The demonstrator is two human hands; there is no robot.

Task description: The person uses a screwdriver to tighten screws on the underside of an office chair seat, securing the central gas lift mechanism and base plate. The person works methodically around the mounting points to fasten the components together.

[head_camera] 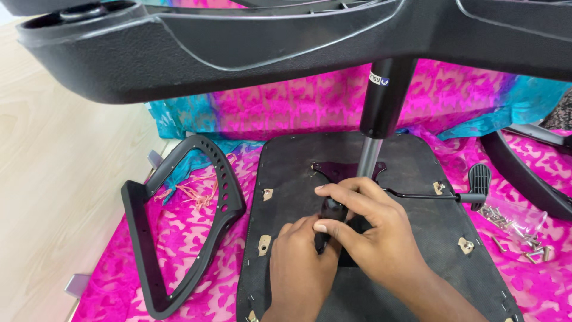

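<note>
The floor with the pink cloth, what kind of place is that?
Probably a room at home, used for putting an office chair together. A pale wood floor is covered by a pink and teal cloth, with a chair seat, armrest and loose screws spread out.

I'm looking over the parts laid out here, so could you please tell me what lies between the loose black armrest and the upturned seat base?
In the head view, only pink patterned cloth separates the armrest from the seat base.
</note>
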